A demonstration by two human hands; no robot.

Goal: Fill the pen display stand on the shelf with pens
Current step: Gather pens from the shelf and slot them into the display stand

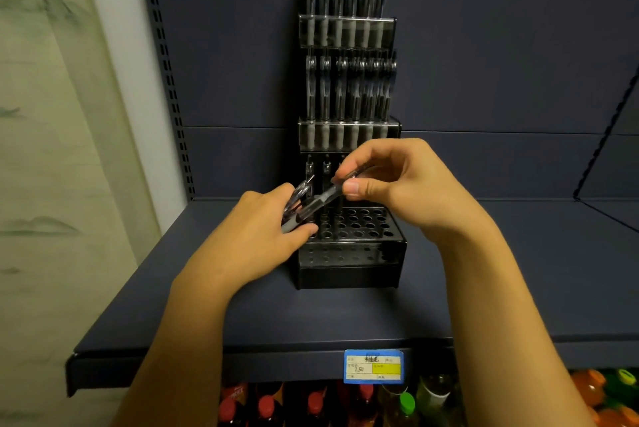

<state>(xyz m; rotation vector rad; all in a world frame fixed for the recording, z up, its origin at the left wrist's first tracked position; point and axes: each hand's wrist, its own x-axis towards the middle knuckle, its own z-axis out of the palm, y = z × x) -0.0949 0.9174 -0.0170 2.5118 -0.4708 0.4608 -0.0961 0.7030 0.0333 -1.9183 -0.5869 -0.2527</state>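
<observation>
A black tiered pen display stand stands on the dark shelf. Its two upper tiers are full of pens. The bottom tier has two pens at its back left, and the other holes I can see are open. My left hand grips a small bunch of clear pens just left of the bottom tier. My right hand pinches one pen out of that bunch between thumb and fingers, above the holes.
A blue and yellow price label hangs on the shelf's front edge. Drink bottles with coloured caps fill the shelf below. A slotted upright and a pale wall run up the left side.
</observation>
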